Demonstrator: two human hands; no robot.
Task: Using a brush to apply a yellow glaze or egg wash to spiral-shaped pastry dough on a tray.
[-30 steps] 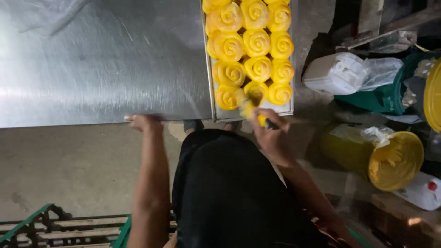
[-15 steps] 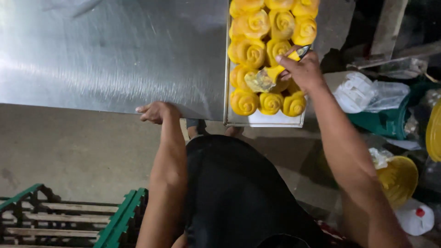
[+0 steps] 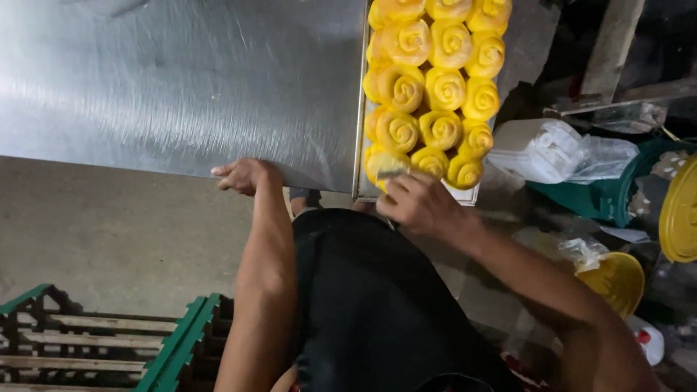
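Looking straight down at a steel table [image 3: 181, 80] with a long metal tray [image 3: 359, 109] pushed up against its right side. Packed with yellow spiral rolls [image 3: 435, 72] in three columns, long axis running away from the body, near end hanging right at the table edge. Right hand [image 3: 417, 205] curled around a small brush [image 3: 390, 174], bristle end pointing up and away at the closest roll on the left column, touching or just about touching it, kinda hard to say since the fingers hide most of the handle. Left hand [image 3: 245, 176] resting on the near edge of the table, fingers loosely bent over the lip, not holding anything. Off to the right, a white plastic container [image 3: 541, 149] with crumpled clear bags, a green tub [image 3: 606, 196] and a yellow bucket [image 3: 617, 279] down on the floor. Green wooden crates [image 3: 109, 341] at the lower left.
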